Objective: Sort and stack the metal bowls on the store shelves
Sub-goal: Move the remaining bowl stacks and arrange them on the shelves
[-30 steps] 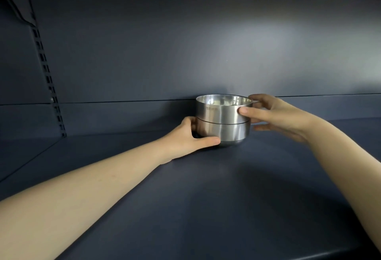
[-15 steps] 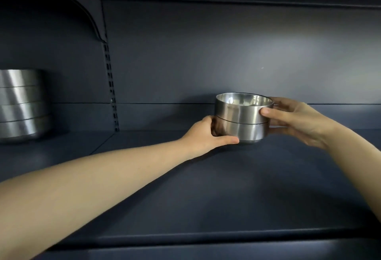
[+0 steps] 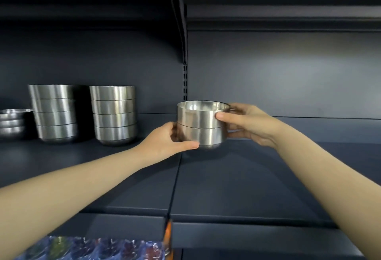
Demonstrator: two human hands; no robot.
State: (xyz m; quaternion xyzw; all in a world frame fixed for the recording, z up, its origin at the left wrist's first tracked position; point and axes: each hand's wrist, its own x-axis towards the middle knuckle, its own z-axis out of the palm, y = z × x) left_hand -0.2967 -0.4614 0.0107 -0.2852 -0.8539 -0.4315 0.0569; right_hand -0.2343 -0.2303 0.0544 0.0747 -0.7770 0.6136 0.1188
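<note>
- Head view: the left hand (image 3: 171, 142) curls round the lower bowl of a nested pair of bowls (image 3: 201, 127), thumb under the near side. The right hand (image 3: 245, 125) pinches the upper bowl's wall, thumb in front and fingers behind the rim.
- The pair is over the seam between two boards of the shelf (image 3: 226, 177), towards its back edge. I cannot tell whether its base touches the shelf or hangs just above it.
- Left of the pair, along the back edge, stand two piles of four bowls each — the nearer stack (image 3: 113, 115) and the farther stack (image 3: 54, 113). At the left edge is a low pile of shallower bowls (image 3: 12, 121).
- The pair looks the same shape as the nearer stack, so it probably belongs on top of it.
- To do that well, hold the pair level with both hands so the upper bowl stays seated. Raise it clear of the stack's top rim, centre it, then lower it straight down.
- Polished steel slips easily, and a sideways knock could topple a pile that tall — the bowls should go down gently.
- No brand or writing can be read on any bowl. The blue wrapped goods (image 3: 92, 248) at the bottom edge are too blurred to read, and the orange strip (image 3: 168, 231) beside them shows nothing legible.
</note>
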